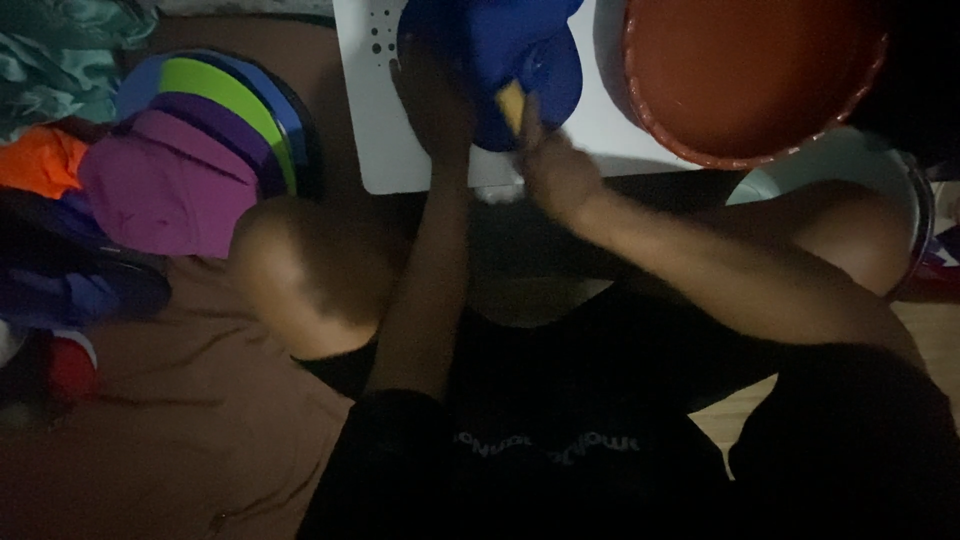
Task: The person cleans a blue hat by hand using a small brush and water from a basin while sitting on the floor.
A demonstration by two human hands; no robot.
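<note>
I see the left hand [432, 105] pressed flat on a blue cap [520, 45] that lies on a white board [375, 130]. Just beside it, my view shows the right hand [555, 170] closed around a small yellow piece [511, 103], touching the cap's brim. Right of the right hand sits a red-brown basin [760, 70]. Well to the left of the left hand, a stack of caps [190, 150], purple on top, rests on brown cloth [190, 400].
</note>
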